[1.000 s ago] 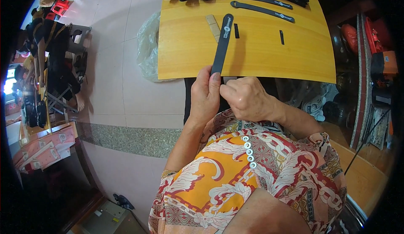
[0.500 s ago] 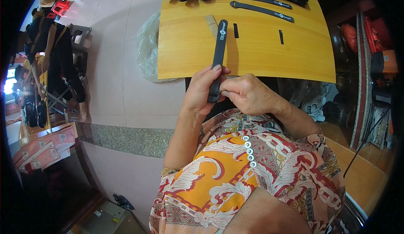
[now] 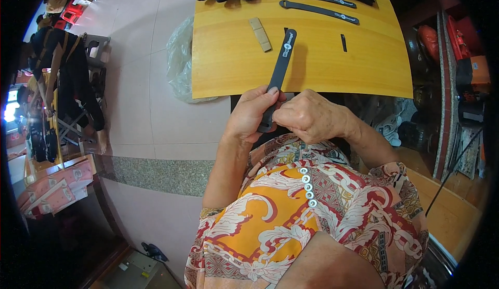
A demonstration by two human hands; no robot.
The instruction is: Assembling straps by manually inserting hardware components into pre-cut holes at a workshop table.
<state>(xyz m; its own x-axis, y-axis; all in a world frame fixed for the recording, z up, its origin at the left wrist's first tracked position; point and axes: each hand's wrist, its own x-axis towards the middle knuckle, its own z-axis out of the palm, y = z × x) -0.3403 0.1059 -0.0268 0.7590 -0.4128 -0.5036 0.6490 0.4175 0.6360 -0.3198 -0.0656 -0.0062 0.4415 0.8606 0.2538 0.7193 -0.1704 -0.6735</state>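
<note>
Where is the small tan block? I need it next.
In the head view, the tan block lies on the yellow table, left of the dark strap held in both hands.

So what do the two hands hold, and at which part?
Both hold one dark strap at its near end: left hand wraps it, right hand pinches beside.

Strap point(image 3: 279, 70) held over the counter's point(image 3: 234, 70) near edge; block point(image 3: 260, 34) left of it; two straps point(image 3: 318, 5) far; bag point(image 3: 179, 62) left of the counter.
</note>
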